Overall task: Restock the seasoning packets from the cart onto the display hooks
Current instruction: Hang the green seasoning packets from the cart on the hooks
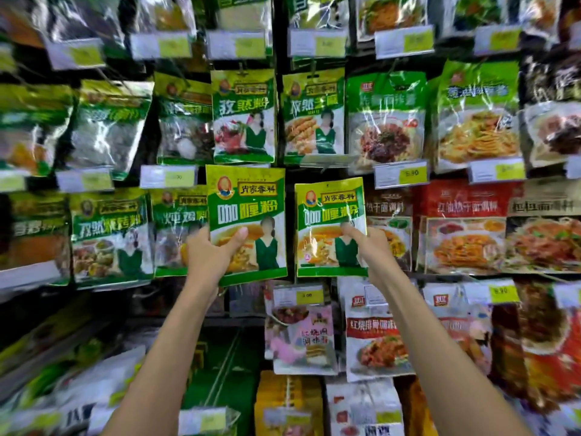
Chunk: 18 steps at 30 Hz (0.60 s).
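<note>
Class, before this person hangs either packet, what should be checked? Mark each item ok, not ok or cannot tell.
1. Left hand grips left packet: ok.
2. Right hand grips right packet: ok.
3. Both packets roughly upright, fronts outward: ok.
4. Both labels match: ok.
5. Target hook located: cannot tell, hidden behind the packets.
6. Hang holes lined up with that hook: cannot tell.
</note>
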Motion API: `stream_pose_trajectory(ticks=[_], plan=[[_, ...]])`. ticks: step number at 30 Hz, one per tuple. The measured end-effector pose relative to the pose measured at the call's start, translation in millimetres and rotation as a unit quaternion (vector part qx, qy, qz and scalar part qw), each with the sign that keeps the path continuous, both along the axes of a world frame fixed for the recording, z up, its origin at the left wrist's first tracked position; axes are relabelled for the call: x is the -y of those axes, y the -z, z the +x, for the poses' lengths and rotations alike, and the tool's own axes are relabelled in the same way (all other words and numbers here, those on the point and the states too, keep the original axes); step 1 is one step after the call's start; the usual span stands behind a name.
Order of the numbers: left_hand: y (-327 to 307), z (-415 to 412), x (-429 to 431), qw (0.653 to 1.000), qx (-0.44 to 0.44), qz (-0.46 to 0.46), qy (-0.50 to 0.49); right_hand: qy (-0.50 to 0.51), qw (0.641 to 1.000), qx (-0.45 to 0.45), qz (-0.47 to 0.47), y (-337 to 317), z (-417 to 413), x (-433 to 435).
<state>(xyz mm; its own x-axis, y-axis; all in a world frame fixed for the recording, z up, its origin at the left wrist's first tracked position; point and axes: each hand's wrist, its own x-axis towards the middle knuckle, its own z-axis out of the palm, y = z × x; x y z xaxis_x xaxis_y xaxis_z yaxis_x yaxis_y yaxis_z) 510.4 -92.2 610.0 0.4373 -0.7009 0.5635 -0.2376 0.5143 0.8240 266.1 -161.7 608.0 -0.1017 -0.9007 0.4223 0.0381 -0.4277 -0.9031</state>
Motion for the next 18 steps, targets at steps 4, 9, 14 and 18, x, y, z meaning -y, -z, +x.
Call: stream_pose_trajectory(ticks=[4,9,14,18], plan=[[-3.0,-0.9,4.7,1.0,0.006,0.017,-0.005,-0.013,1.0,0.008,0.027,-8.6,-0.2,8.7],[-6.3,-5.0,3.6,1.0,0.009,0.01,-0.021,-0.019,0.998,0.006,0.054,-10.2,3.8,12.5],[-6.9,-7.1,5.5,0.999,0.003,-0.01,-0.03,-0.006,0.998,0.004,0.063,-8.7,7.1,16.0],[-5.1,-10.3,13.8,1.0,-0.012,0.01,-0.011,0.009,0.998,-0.029,0.055,4.3,7.0,17.9]])
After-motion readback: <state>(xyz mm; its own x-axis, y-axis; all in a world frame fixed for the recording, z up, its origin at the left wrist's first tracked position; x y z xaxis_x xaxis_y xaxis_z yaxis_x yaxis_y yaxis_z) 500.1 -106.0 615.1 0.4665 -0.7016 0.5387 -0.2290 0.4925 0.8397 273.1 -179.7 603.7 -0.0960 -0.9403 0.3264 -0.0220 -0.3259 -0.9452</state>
